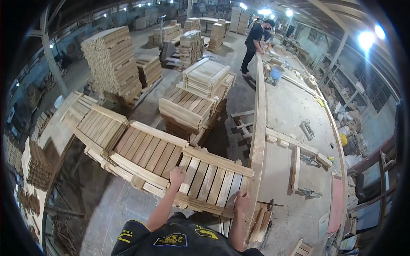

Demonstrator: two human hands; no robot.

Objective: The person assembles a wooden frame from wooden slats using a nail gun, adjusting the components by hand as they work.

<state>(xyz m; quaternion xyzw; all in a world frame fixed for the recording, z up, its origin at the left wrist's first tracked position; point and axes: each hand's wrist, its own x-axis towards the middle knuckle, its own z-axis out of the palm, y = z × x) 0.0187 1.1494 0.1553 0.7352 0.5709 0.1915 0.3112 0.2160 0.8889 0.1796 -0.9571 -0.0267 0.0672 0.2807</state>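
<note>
Directly in front of me, a slatted wooden panel [208, 182] lies on top of a stack of similar panels. My left hand [177, 176] is closed at the panel's left end, beside the neighbouring reddish slatted panel [147, 150]. At the right end, near the long workbench, my right hand [242, 201] is closed around the panel's edge. Dark gaps show between its pale and brown slats. The fingertips of both hands are partly hidden.
The long workbench [284, 170] on the right carries a wooden stop frame [295, 168], metal toggle clamps [308, 193] and a blue bucket [276, 72]. More panel stacks [183, 106] and tall slat piles [112, 64] stand ahead. A co-worker [254, 45] stands at the bench's far end.
</note>
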